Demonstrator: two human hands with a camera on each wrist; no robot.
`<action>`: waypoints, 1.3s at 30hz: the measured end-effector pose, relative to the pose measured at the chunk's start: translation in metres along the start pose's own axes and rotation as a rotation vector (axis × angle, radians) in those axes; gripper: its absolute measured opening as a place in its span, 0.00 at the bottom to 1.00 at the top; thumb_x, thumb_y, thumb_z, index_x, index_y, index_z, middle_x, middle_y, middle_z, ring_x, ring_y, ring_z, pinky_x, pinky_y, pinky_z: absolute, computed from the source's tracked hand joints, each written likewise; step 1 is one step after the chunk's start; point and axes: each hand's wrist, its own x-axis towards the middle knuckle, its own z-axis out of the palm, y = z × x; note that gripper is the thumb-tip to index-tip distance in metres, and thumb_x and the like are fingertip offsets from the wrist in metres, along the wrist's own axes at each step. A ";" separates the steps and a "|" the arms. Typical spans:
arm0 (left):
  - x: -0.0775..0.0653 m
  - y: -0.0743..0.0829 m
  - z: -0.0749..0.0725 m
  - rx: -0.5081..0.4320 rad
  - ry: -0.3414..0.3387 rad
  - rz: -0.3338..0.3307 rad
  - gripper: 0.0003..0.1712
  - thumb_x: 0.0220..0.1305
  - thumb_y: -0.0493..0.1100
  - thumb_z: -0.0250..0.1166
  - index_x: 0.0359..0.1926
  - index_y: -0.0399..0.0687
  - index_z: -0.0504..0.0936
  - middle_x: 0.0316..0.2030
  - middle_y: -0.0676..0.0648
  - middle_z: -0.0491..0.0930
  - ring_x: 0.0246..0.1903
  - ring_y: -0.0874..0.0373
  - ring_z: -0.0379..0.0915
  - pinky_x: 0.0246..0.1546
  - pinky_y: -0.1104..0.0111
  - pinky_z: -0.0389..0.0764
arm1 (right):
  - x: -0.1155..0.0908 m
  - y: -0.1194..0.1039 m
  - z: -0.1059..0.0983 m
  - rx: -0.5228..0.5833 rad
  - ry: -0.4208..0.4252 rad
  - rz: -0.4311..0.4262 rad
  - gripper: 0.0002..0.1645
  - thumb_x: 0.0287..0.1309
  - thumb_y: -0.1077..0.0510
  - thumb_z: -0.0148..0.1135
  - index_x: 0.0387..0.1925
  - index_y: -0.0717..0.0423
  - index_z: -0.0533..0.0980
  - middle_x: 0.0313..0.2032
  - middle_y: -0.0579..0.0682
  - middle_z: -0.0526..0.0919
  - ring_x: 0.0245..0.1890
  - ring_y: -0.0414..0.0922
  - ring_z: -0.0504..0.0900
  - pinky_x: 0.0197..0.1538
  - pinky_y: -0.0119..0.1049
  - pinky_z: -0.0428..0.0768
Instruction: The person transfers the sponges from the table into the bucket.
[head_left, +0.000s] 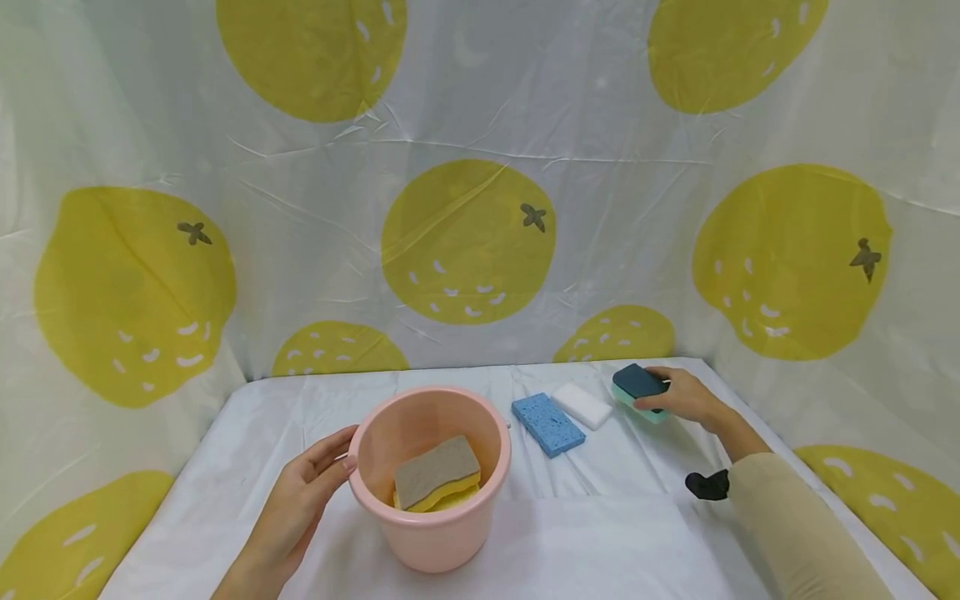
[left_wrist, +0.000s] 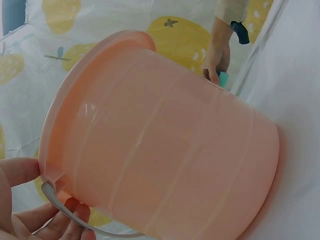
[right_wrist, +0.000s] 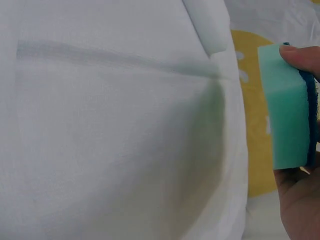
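A pink bucket (head_left: 437, 533) with a grey handle (left_wrist: 82, 220) stands on the white-covered table. Inside it lies a grey-and-yellow sponge (head_left: 437, 473), with more yellow showing beneath. My left hand (head_left: 296, 492) holds the bucket's left rim, thumb on the rim and fingers beside the handle. At the back right, my right hand (head_left: 686, 396) grips a teal sponge with a dark blue scouring side (head_left: 640, 381) by its edges. The right wrist view shows this teal sponge (right_wrist: 287, 110) lifted off the cloth, its shadow below. A blue sponge (head_left: 548, 424) and a white sponge (head_left: 582, 405) lie between bucket and right hand.
A curtain with yellow lemon prints (head_left: 468, 242) hangs close behind the table (head_left: 600, 542) and along both sides. A black strap end (head_left: 707, 485) sticks out at the right sleeve's cuff.
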 end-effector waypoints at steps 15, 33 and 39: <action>-0.001 -0.001 0.000 0.005 0.007 -0.002 0.30 0.75 0.39 0.63 0.73 0.34 0.68 0.68 0.39 0.72 0.60 0.56 0.76 0.58 0.76 0.70 | -0.001 -0.023 -0.014 -0.035 0.015 -0.068 0.58 0.58 0.39 0.75 0.75 0.70 0.60 0.67 0.74 0.67 0.59 0.65 0.72 0.55 0.61 0.76; -0.001 0.001 0.001 0.003 0.005 -0.013 0.30 0.75 0.39 0.63 0.73 0.35 0.68 0.68 0.39 0.72 0.60 0.57 0.75 0.59 0.76 0.70 | 0.005 -0.054 -0.020 0.019 -0.027 -0.132 0.56 0.56 0.44 0.77 0.77 0.65 0.61 0.68 0.72 0.66 0.57 0.64 0.71 0.52 0.56 0.77; -0.001 0.001 0.000 0.009 0.001 -0.016 0.30 0.75 0.40 0.63 0.73 0.36 0.68 0.69 0.40 0.71 0.64 0.59 0.70 0.59 0.76 0.69 | 0.007 -0.067 -0.021 -0.010 -0.023 -0.168 0.56 0.54 0.44 0.78 0.75 0.64 0.63 0.67 0.71 0.68 0.58 0.64 0.71 0.54 0.59 0.76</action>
